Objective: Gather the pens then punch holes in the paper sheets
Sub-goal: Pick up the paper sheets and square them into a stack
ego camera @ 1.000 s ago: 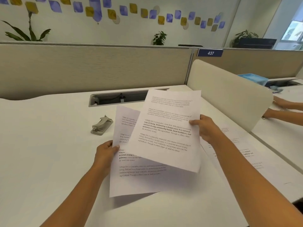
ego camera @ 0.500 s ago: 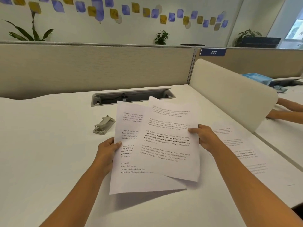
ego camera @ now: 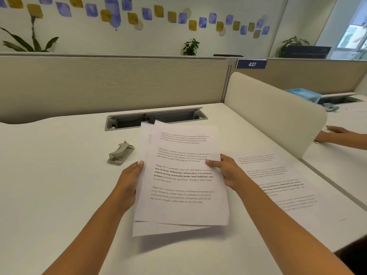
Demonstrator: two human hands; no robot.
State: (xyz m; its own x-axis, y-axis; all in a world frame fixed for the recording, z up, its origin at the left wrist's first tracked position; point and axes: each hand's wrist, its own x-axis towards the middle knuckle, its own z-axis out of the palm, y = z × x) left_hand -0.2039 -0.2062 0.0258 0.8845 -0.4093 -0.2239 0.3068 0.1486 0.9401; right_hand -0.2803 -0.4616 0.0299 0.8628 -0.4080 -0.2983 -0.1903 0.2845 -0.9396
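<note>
Left hand (ego camera: 129, 181): bare and slender; the fingers (ego camera: 139, 165) end in short, pale, trimmed nails.
Right hand (ego camera: 228, 173): bare as well; the thumbnail is short and plain, and the knuckles are lightly creased.
Left forearm (ego camera: 95, 225): uncovered from the wrist down to the lower edge of the view.
Right forearm (ego camera: 278, 221): uncovered likewise, smooth, widening toward the camera.
Clothing: a dark patch (ego camera: 350, 257) shows in the lower right corner; whether it is a garment cannot be told.

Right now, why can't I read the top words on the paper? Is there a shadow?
Head view: on the held sheets the bold middle lines are sharp and the top lines are blurred. Also in the head view, a soft shadow falls on the desk under their near edge.
</note>
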